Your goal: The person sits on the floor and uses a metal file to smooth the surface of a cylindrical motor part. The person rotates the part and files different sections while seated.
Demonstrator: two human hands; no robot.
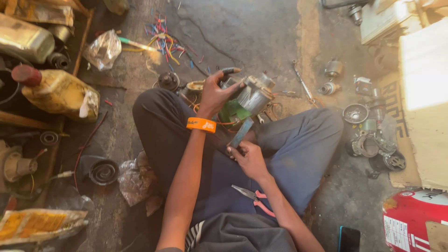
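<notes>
Gripped from above: left hand point(213, 95), orange wristband point(201, 124), fingers closed over grey motor point(254, 95) held above knees. Right hand point(249, 158) closed on flat metal tool point(241, 133), tip touching motor underside. Pliers point(254, 198) on lap, near. Wire scraps point(163, 42) far left; metal parts point(373, 135) right.

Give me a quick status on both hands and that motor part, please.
Left hand grips the grey metal cylindrical motor unit from above. Right hand holds a flat grey metal strip up against it. Pink-handled pliers rest on the lap.
</notes>
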